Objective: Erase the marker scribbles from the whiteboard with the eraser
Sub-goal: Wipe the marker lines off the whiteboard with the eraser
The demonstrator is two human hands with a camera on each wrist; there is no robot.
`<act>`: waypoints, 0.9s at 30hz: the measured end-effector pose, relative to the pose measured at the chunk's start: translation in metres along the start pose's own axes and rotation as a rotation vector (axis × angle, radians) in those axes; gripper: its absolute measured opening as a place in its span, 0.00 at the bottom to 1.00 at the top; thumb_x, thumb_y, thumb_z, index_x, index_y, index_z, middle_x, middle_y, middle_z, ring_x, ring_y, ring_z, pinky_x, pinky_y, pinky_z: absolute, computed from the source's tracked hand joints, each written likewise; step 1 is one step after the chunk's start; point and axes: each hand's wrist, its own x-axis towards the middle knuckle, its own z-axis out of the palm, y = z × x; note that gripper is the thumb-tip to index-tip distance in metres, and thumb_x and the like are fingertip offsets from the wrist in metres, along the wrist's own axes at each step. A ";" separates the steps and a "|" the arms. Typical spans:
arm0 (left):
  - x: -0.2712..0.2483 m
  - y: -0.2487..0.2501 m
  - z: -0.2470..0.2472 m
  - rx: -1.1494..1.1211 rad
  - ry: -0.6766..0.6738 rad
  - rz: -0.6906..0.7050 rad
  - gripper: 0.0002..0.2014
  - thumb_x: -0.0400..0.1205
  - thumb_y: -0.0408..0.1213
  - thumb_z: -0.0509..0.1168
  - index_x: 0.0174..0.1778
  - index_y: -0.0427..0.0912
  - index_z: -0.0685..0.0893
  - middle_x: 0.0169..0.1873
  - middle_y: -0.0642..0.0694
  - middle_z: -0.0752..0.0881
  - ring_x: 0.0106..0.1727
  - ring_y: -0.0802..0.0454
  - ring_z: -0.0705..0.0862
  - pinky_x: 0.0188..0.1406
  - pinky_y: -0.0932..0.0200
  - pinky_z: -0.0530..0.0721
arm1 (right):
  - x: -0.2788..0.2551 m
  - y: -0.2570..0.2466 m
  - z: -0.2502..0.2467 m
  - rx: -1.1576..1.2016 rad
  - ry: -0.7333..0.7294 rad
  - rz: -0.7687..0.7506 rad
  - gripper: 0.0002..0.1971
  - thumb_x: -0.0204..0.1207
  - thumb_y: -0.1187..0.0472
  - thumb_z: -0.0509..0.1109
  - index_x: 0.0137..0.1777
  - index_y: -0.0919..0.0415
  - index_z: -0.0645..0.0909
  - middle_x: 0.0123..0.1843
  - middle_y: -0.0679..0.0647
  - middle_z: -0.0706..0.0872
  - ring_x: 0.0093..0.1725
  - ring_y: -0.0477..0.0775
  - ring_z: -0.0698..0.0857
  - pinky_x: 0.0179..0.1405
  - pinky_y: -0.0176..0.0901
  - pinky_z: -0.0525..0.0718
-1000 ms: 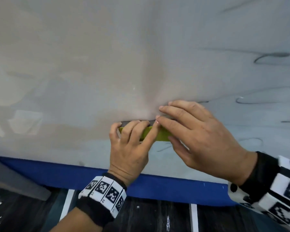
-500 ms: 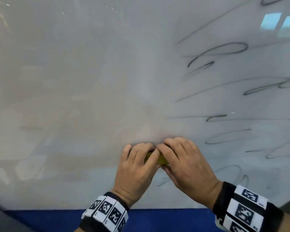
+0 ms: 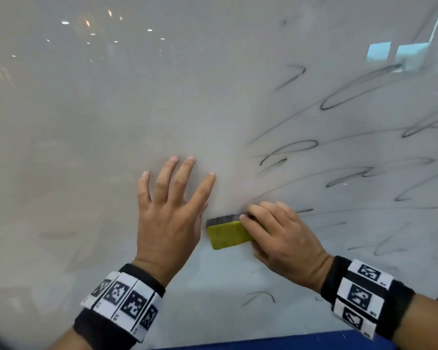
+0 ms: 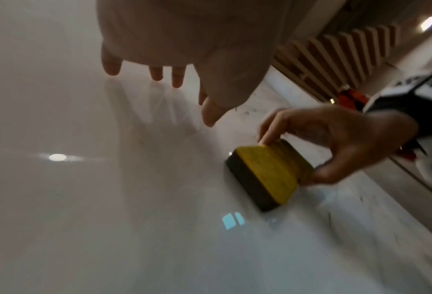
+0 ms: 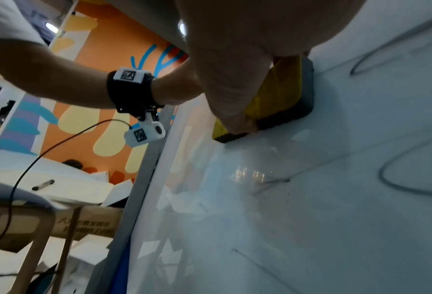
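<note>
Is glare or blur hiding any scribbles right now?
Head view: ceiling-light glare top left, window reflection over the upper-right scribbles. Left wrist: soft blur, a light spot on the whiteboard. Right wrist: reflections beside the eraser.

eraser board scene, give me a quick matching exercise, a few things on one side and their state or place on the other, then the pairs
Things:
1. left hand
2. right hand
3. eraser
4. marker scribbles

States or places:
A. dark pad against the whiteboard, yellow back outward
B. mostly on the board's right part
C. fingers spread, holding nothing
D. grips the eraser

Pairs: 1-C, 2-D, 3-A, 4-B
</note>
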 end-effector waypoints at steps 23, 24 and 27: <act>0.059 -0.009 -0.037 0.138 -0.257 0.064 0.60 0.55 0.50 0.88 0.83 0.52 0.65 0.83 0.36 0.61 0.82 0.34 0.64 0.69 0.21 0.67 | 0.073 0.057 -0.069 -0.100 0.041 -0.040 0.28 0.70 0.60 0.68 0.73 0.61 0.79 0.58 0.59 0.85 0.50 0.65 0.82 0.44 0.57 0.81; 0.058 -0.010 -0.036 0.140 -0.256 0.062 0.60 0.54 0.50 0.88 0.83 0.52 0.65 0.83 0.36 0.61 0.81 0.34 0.65 0.69 0.21 0.67 | 0.078 0.063 -0.074 -0.091 0.077 0.025 0.29 0.70 0.59 0.70 0.73 0.62 0.79 0.59 0.59 0.84 0.51 0.65 0.82 0.45 0.57 0.81; 0.058 -0.009 -0.036 0.145 -0.255 0.057 0.61 0.54 0.50 0.88 0.83 0.52 0.65 0.82 0.36 0.62 0.80 0.33 0.66 0.68 0.21 0.68 | 0.083 0.061 -0.078 -0.071 0.177 0.207 0.31 0.68 0.57 0.74 0.73 0.63 0.80 0.58 0.60 0.84 0.53 0.66 0.82 0.45 0.58 0.81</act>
